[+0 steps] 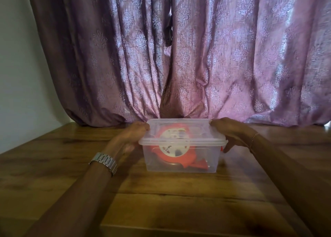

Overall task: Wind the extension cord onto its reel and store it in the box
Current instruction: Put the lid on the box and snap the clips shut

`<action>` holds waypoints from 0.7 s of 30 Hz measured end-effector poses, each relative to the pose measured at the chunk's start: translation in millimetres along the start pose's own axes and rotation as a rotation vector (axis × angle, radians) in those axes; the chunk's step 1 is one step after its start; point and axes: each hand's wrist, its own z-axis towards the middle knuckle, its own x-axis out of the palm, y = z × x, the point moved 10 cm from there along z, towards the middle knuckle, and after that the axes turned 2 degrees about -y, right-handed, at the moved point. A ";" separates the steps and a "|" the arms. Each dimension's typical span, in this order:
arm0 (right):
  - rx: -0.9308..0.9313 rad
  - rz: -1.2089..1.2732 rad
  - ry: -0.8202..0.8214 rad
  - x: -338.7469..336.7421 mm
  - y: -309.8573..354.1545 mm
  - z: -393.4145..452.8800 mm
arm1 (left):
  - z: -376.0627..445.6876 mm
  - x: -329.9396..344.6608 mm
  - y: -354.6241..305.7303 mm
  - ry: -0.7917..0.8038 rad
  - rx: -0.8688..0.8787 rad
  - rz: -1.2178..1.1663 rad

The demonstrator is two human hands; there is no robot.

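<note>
On the wooden counter [161, 201], the reel [172, 148] is seen inside the clear box [180, 162], whose lid [180, 129] is gripped at 2 ends by curled fingers of the left hand [128, 138] and right hand [230, 132]; closing is judged underway, with firm downward pressing called for next.

Orange reel [174, 147] lies inside the lidded clear box [181, 166] on the table.

Purple patterned curtains [179, 57] fill the back, drawn shut, daylight glowing through the fabric and through the narrow gap at centre. A pale wall [16, 66] shows on the left. Down front, a glossy wood-grain desk [161, 201], the curtain hems bunching on its far edge.
</note>
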 end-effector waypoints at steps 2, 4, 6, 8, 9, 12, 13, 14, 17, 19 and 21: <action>0.051 0.098 0.086 8.4 -9.8 -1.2 | -1.4 1.6 6.8 0.021 -0.057 -0.038; 0.112 0.195 0.175 16.8 -18.1 -2.9 | -7.2 5.4 15.0 0.066 -0.144 -0.095; 0.164 0.279 0.204 18.4 -24.6 -3.2 | -10.5 6.2 20.0 0.094 -0.200 -0.144; 0.171 0.269 0.170 12.4 -25.9 -3.2 | -8.4 1.6 23.2 0.107 -0.219 -0.165; 0.161 0.236 0.133 7.1 -24.7 -3.6 | -6.2 -1.4 23.5 0.118 -0.219 -0.157; 0.100 0.020 -0.032 -19.0 -13.7 -1.9 | -3.3 -8.9 26.7 0.130 -0.245 -0.141; 0.087 -0.084 -0.076 -27.1 -8.1 -1.9 | -3.6 -9.9 27.6 0.135 -0.255 -0.133; 0.085 -0.183 -0.092 -31.8 -3.4 -2.9 | -3.6 -9.9 28.7 0.140 -0.262 -0.125; 0.117 -0.346 -0.036 -31.8 3.9 -4.2 | -2.5 -9.7 31.0 0.147 -0.273 -0.122; 0.127 -0.390 -0.013 -31.1 6.0 -4.2 | -0.3 -9.4 33.4 0.154 -0.279 -0.124; 0.110 -0.415 -0.014 -30.3 10.8 -3.7 | 1.3 -9.0 34.7 0.163 -0.282 -0.129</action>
